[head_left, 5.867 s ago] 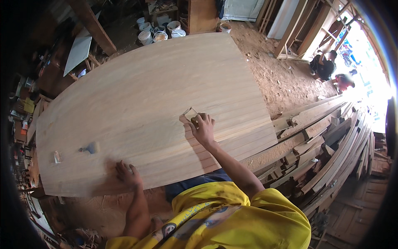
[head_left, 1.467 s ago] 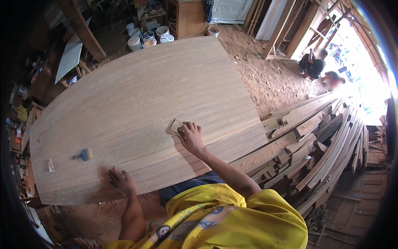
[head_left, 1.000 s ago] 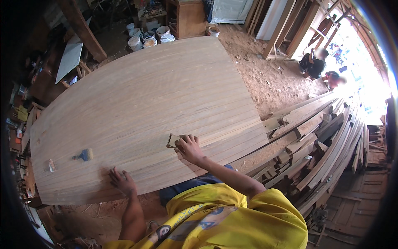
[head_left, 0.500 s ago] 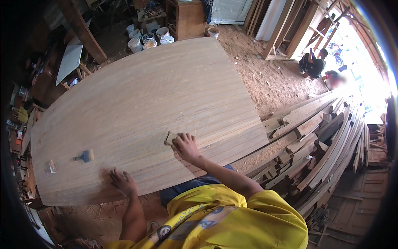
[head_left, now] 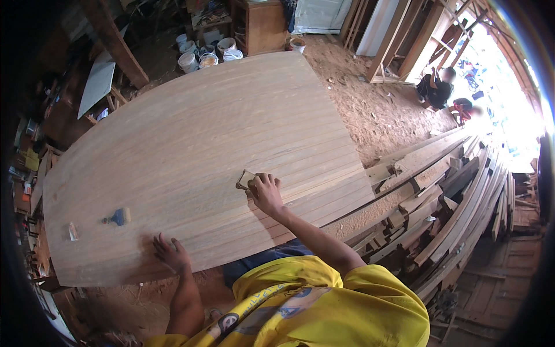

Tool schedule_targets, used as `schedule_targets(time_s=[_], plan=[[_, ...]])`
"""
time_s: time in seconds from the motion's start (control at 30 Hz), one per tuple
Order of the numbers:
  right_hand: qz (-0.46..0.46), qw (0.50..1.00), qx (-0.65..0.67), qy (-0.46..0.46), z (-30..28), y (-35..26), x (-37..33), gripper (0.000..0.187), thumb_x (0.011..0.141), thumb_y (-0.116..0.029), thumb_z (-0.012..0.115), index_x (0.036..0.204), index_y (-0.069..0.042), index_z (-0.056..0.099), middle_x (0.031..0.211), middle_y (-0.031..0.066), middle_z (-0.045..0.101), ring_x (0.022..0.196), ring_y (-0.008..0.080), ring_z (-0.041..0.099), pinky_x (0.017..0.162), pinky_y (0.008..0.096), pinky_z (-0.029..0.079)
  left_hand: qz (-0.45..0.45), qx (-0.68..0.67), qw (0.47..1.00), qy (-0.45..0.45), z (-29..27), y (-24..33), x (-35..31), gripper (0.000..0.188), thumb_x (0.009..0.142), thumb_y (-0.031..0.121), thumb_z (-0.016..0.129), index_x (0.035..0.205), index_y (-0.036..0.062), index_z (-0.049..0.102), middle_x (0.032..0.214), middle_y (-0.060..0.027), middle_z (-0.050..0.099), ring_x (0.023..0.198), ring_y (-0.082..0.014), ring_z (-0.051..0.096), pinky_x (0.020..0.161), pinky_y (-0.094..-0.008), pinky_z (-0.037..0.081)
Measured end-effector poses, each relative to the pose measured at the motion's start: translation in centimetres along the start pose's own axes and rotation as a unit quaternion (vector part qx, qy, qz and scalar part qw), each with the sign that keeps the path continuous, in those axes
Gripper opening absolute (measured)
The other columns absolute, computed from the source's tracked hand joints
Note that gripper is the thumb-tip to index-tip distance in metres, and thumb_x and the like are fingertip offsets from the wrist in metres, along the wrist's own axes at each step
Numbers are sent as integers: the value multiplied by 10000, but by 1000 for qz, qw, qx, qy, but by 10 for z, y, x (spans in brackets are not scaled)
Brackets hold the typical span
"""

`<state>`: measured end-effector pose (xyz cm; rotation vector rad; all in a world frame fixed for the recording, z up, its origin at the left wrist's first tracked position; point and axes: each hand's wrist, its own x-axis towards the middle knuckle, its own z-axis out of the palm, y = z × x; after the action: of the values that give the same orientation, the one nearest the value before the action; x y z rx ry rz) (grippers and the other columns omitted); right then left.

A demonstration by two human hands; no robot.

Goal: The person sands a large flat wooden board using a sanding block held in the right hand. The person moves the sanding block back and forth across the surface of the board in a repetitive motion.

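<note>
White plastic buckets stood at twelve o'clock, stacked rough timber planks lay at three, and a small blue-handled brush rested at nine.

panel – bare wood all round | obstacles – brush, small block near left edge

Right arm stretched forward, right hand fingers curled down in a grip, left hand flat, fingers spread

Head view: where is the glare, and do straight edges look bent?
Head view: daylight from the doorway at upper right is blown out; the wooden panel bulges with fisheye curvature; the rim is black; both hands, left and right, appear sharp.
</note>
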<state>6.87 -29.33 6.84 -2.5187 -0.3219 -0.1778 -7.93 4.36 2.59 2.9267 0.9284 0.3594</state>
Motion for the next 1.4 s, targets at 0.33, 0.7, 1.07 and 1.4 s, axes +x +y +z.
schedule_targets(time_s=[0.33,0.7,1.07,1.4], plan=[[13,1000,9,-18,3,1,0,240,832,-252,671,1007,-127,565,1188,121,527,1112,305,459,918,490,297,10,-11,1000,9,3,0,1,482,942,311,439,1385,135,367,1481,-156,328,1390,-322,274,1102,-569,221],[42,998,-15,50,-1,25,24,276,834,-260,673,1019,-101,544,1219,130,522,1110,324,467,911,507,321,-8,-3,1000,-21,-4,1,3,488,952,320,421,1395,129,349,1491,-155,309,1396,-318,261,1111,-565,209],[10,1000,1,-4,-8,18,-8,220,824,-264,675,977,-124,601,1203,103,532,1103,306,483,903,507,321,-1,-8,1000,-12,-3,2,2,485,954,341,425,1391,136,376,1489,-138,329,1396,-309,268,1119,-547,207],[44,998,-7,55,13,-17,16,222,844,-254,644,997,-109,576,1162,122,532,1066,315,484,893,465,342,-8,-33,999,3,0,-3,4,484,945,318,447,1389,138,380,1473,-157,347,1389,-315,282,1117,-559,194]])
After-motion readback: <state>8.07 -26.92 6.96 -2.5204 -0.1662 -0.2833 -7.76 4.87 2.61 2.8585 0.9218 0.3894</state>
